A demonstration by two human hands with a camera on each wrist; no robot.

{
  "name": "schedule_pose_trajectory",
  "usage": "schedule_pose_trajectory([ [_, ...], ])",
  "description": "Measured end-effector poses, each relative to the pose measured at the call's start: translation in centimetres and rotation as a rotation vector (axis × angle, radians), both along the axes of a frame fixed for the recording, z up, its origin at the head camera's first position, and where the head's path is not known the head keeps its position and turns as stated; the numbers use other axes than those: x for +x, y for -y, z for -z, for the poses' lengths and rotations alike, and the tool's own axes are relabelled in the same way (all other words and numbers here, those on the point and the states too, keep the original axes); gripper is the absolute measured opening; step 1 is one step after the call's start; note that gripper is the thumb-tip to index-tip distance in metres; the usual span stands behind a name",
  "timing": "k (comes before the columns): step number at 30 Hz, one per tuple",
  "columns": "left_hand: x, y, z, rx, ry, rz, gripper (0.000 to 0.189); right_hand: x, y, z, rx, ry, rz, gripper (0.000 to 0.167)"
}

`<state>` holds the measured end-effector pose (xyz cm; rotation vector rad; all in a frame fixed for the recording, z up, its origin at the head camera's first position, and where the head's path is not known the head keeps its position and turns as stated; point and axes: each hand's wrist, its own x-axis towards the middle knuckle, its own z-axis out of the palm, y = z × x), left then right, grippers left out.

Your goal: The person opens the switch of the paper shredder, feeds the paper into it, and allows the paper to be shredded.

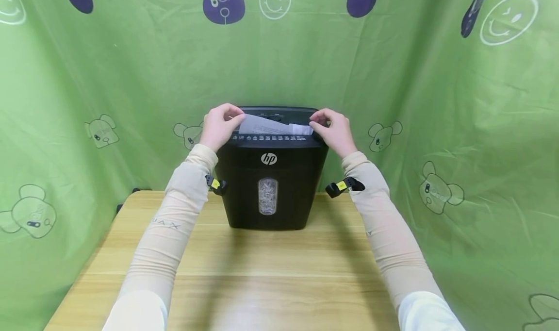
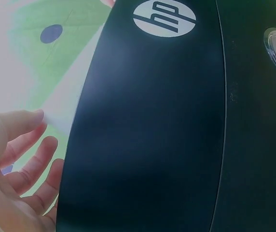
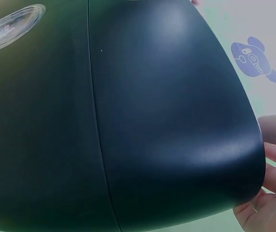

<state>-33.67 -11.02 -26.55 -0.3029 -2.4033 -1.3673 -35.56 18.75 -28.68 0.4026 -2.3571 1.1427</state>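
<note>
A black paper shredder (image 1: 288, 190) with an hp logo stands upright on the table. A sheet of printed paper (image 1: 262, 125) sits in the slot on its top, its left corner higher than the right. My left hand (image 1: 220, 124) pinches that raised corner between thumb and forefinger; in the left wrist view the hand (image 2: 20, 164) shows its other fingers loosely curled beside the shredder. At the right end of the slot my right hand (image 1: 334, 129) pinches the paper's folded-looking white edge. In the right wrist view the shredder body hides most of this hand (image 3: 273, 179).
The wooden table (image 1: 271, 282) extends in front of the shredder. A small window (image 1: 268, 196) in the shredder's front shows paper shreds inside. Green printed curtain (image 1: 297, 59) hangs behind and along both sides. A black strap with a yellow tag (image 1: 216, 184) is on the left wrist.
</note>
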Motion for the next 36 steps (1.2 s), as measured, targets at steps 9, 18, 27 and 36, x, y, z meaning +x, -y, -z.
schedule_pose_trajectory([
  [9,0.1,0.7,0.4,0.008,0.008,-0.012,0.023,0.3,-0.5,0.1,-0.060,-0.010,0.006,0.018],
  [18,0.0,1.7,1.0,0.034,0.010,-0.035,0.026,0.5,-1.6,0.6,-0.109,-0.029,0.034,0.022],
  [27,0.6,2.7,1.6,0.049,0.004,-0.072,0.028,0.6,-2.4,1.3,-0.117,0.002,0.045,0.025],
  [36,1.4,4.5,2.5,0.130,-0.033,-0.124,0.030,0.8,-3.8,2.3,-0.114,0.013,0.080,0.024],
])
